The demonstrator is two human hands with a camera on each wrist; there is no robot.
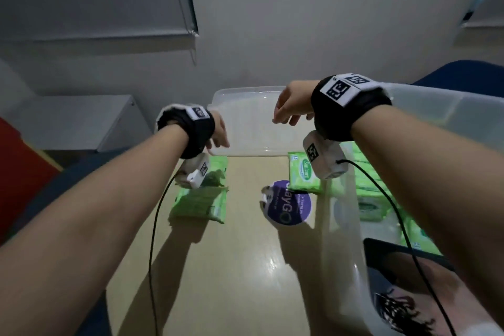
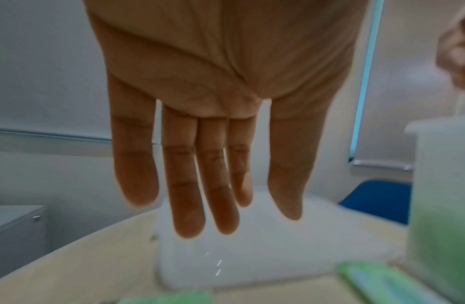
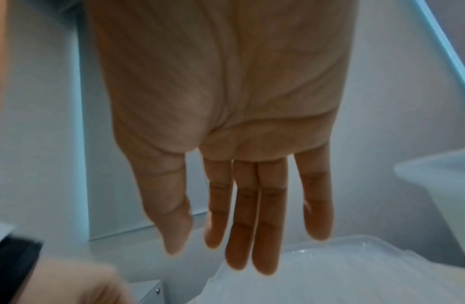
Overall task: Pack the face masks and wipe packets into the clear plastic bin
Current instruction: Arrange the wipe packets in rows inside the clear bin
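Right, clear plastic bin sits at the right of the worktop, open, with several green wipe packets already inside, seen through its wall. Still out on the worktop: a stack of green wipe packets on the left, one green packet just beside the bin, and a round purple-labelled pack in front of it; can't tell whether that one is masks or wipes. Bin lid lies flat at the far end of the worktop. Both hands hover over that lid, holding nothing. Left hand is above the lid's left edge, fingers straight and hanging down, slightly spread. Right hand is above the lid's right part, fingers straight too, middle ones pressed together, thumb and little finger apart. Judgement: packing is partly done, and the hands look set for the lid while items remain outside. Risks: closing the bin now would leave the left stack, the single packet and the round pack unpacked. Lid is wide and smooth, so a one-sided lift could tilt it and sweep packets off the worktop. Wrist cables trail over the worktop and could snag the left stack. Dark bag lies near the bin's front.
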